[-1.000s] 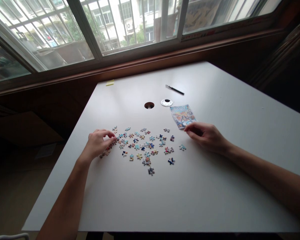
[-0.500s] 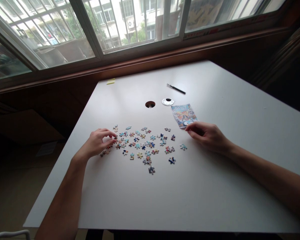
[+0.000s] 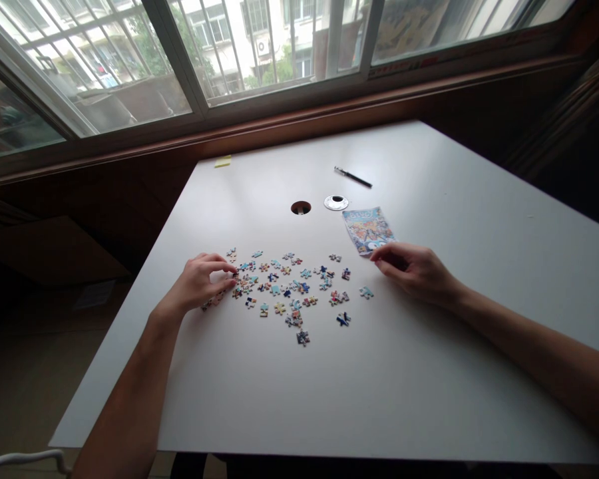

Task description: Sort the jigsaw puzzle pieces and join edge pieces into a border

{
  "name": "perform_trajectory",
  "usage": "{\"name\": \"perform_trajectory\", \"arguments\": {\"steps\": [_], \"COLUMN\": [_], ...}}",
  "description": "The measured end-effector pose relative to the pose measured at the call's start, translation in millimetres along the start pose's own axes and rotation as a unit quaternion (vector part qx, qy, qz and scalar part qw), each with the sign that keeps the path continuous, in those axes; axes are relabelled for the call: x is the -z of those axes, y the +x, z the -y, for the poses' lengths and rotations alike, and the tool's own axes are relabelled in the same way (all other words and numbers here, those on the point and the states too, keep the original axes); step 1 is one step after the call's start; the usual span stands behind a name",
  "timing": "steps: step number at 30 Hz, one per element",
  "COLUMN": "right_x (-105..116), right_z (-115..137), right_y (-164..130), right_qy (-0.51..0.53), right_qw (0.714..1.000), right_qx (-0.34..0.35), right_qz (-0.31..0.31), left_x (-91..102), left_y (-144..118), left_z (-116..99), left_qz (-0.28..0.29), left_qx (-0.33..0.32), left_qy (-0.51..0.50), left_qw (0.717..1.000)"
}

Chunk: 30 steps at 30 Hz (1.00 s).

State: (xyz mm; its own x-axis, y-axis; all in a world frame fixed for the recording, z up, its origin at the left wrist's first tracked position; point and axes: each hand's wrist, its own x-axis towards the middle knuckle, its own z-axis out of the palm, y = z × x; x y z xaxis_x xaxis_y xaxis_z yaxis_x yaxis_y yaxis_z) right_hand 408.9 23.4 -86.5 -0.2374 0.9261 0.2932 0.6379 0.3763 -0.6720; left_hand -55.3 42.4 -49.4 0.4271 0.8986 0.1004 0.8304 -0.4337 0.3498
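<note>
- Left hand [image 3: 204, 283]: slightly farther right, curled at puzzle pieces [image 3: 275, 291], centre-left.
- Right hand [image 3: 413, 267]: curled by picture card [image 3: 368, 226].
- Both grips: cannot tell.
- Step: apparently sorting; next calls for fine pinch.

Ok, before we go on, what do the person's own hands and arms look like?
The left hand and right hand are bare, without gloves; no watch or bracelet shows. The left forearm and right forearm show no sleeves.
</note>
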Motion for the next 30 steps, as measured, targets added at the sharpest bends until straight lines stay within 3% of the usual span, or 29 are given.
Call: {"name": "perform_trajectory", "arguments": {"steps": [14,24,30], "right_x": [-0.5,1.1,-0.5], "right_z": [-1.0,1.6,0.6], "right_y": [-0.3,0.2,0.4], "right_qy": [-0.005,-0.003,-0.003], "right_qw": [1.0,1.0,1.0], "right_qx": [-0.005,-0.001,-0.002], "right_qz": [0.005,-0.001,-0.001], "left_x": [3.5,-2.6,-1.7], "left_y": [-2.9,-1.1,-1.9], "left_z": [3.3,1.5,3.8], "left_qz": [0.035,-0.019,0.004], "left_qx": [0.034,0.019,0.025], "left_qy": [-0.016,-0.03,-0.047], "left_qw": [0.999,0.999,0.999]}}
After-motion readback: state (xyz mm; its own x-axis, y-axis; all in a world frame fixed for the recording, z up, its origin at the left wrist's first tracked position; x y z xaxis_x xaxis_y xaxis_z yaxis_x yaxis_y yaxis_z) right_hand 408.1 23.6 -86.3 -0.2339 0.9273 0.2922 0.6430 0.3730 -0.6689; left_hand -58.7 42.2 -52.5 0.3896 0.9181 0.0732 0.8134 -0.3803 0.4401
